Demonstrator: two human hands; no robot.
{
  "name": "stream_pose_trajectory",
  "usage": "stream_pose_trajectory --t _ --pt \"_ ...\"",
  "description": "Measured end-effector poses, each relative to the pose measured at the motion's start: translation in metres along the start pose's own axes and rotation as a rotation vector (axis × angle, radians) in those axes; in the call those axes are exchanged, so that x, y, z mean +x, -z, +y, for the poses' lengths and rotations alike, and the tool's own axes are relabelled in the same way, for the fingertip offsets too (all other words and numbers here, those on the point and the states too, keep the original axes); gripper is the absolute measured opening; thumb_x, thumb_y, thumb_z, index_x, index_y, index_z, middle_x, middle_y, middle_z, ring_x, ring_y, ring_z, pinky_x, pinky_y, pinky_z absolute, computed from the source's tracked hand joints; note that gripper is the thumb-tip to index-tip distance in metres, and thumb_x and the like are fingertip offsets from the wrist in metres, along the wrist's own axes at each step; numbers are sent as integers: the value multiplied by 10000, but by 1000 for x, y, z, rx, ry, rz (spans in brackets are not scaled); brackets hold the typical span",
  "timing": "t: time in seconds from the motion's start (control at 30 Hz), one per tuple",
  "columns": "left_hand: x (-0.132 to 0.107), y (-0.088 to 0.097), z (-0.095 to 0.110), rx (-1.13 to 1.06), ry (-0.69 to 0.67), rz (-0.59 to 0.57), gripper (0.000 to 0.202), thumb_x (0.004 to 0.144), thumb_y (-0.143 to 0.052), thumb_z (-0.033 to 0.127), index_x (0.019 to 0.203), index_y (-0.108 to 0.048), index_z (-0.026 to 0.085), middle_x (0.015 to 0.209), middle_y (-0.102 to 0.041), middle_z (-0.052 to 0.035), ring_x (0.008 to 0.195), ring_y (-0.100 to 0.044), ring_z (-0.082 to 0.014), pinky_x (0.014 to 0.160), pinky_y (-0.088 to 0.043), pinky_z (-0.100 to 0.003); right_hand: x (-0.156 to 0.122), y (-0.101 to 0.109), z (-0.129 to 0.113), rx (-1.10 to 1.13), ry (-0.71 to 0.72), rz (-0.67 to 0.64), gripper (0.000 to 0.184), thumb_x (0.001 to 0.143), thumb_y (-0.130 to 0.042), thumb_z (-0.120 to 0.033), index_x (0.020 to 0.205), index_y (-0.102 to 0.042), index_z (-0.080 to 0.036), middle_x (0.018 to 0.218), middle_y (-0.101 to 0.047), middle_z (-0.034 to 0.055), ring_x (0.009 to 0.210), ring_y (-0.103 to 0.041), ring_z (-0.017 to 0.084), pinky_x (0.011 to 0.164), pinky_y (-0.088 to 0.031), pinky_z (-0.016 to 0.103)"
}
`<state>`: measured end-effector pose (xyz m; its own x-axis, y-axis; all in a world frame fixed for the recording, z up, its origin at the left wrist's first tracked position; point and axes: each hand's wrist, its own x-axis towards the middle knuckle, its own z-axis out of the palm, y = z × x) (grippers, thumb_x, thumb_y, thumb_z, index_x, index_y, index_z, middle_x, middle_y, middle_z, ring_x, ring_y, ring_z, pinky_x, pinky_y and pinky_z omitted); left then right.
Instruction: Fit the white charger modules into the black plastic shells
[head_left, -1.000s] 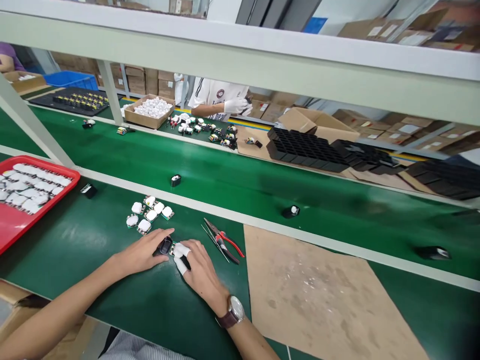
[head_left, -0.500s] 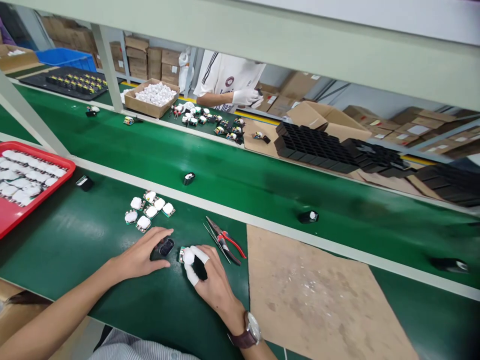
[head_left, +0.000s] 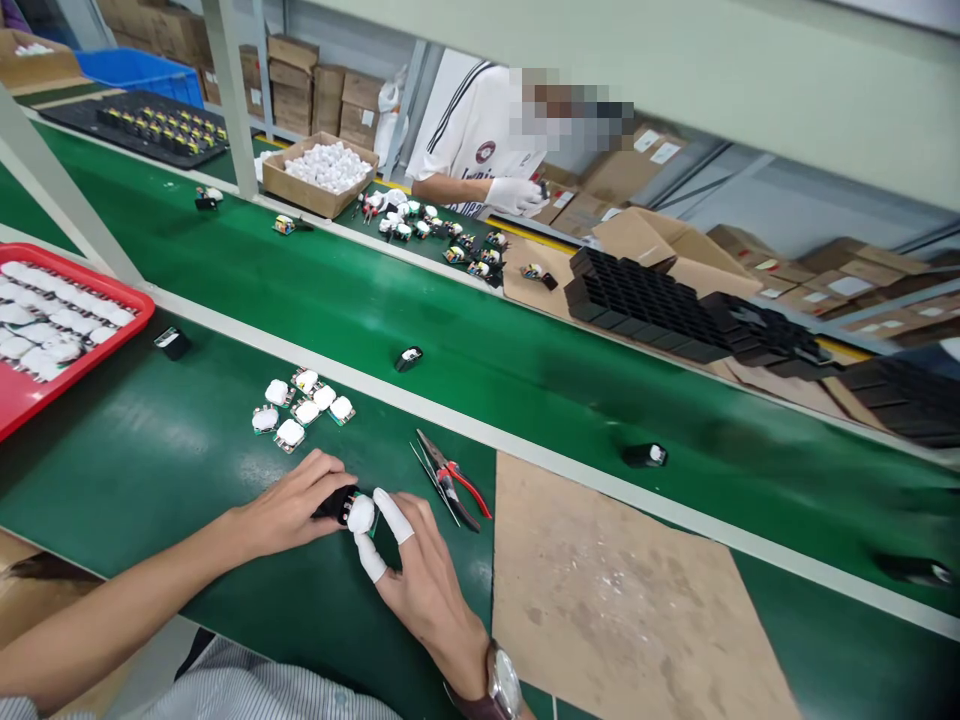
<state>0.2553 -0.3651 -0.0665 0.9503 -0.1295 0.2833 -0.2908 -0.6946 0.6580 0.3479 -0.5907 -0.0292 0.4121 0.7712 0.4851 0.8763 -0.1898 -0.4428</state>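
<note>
My left hand (head_left: pixel 294 505) grips a small black plastic case (head_left: pixel 330 503), its open end turned to the right. At that opening sits a small circuit board with a white padded top (head_left: pixel 361 514). My right hand (head_left: pixel 420 560), with white finger cots on thumb and forefinger, holds the board from the right. The board's left end meets the case; how deep it sits inside is hidden. Several similar white-topped boards (head_left: pixel 306 411) lie just beyond my left hand. Red-handled pliers (head_left: pixel 454 480) and tweezers (head_left: pixel 433 482) rest to the right.
A red tray (head_left: pixel 142 310) of white-topped boards stands at left, near a black case (head_left: pixel 172 343). Beyond the pale rail, a green conveyor (head_left: pixel 487 385) carries several black cases. Cardboard (head_left: pixel 637 580) covers the bench at right. Across the belt, a gloved person (head_left: pixel 480 150) handles a dark part.
My left hand has closed on the black case, and my right hand has brought the board left against its opening. Cases on the conveyor have shifted right in view; the camera has tilted slightly.
</note>
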Motion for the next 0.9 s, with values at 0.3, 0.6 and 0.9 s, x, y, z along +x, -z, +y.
stream_pose_trajectory --t 0.3,0.6,0.9 --pt "1 2 5 -5 17 -69 481 1034 -619 221 1487 -458 235 1276 -551 -134 1139 -543 -289 976 -556 -446 6 1 -8 -71 -54 -132 657 1028 -571 -146 1620 -298 -224 1212 -672 151 1112 -646 327 897 -639 506" --pt "0 1 5 -65 32 -58 498 1008 -660 227 1474 -487 245 1275 -564 -126 1150 -548 -287 981 -548 -434 4 7 -4 -37 -75 -188 672 1047 -580 -226 1644 -273 -209 1366 -632 179 1238 -616 353 945 -638 541" --pt "5 -2 7 -229 91 -99 562 936 -661 123 1460 -533 282 1303 -600 -103 1226 -579 -276 1063 -547 -444 -2 -2 2 -5 13 -159 221 1021 -644 -210 1241 -669 -215 1448 -623 153 1274 -626 333 982 -630 533"
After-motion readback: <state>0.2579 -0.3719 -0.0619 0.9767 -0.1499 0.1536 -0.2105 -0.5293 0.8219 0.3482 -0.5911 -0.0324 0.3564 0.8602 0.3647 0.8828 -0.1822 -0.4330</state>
